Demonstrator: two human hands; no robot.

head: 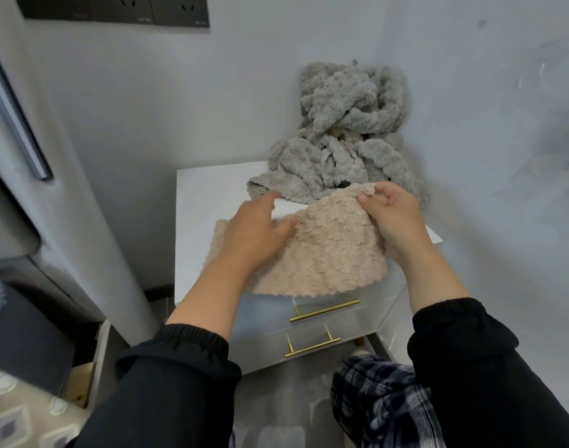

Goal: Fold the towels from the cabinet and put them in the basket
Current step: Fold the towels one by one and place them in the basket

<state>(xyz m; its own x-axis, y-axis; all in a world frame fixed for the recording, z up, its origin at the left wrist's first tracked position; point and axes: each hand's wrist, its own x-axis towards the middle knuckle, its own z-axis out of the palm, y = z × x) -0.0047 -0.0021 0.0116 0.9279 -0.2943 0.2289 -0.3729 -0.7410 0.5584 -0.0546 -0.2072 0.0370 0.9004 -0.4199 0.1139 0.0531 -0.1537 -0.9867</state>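
Note:
A beige fluffy towel [328, 250] lies on the white cabinet top [208, 195], its near edge hanging over the front. My right hand [389, 215] pinches the towel's far right corner and lifts it a little. My left hand [257, 234] rests flat on the towel's left part with straight fingers. Behind it, a heap of crumpled grey towels [341, 140] leans against the wall at the back of the cabinet top. No basket is in view.
The cabinet has two drawers with gold handles [323, 310], [312, 345] below the towel. A grey wall stands behind and to the right. A tall grey appliance [50, 156] with a handle is at the left. Dark wall sockets [115, 8] sit at the top left.

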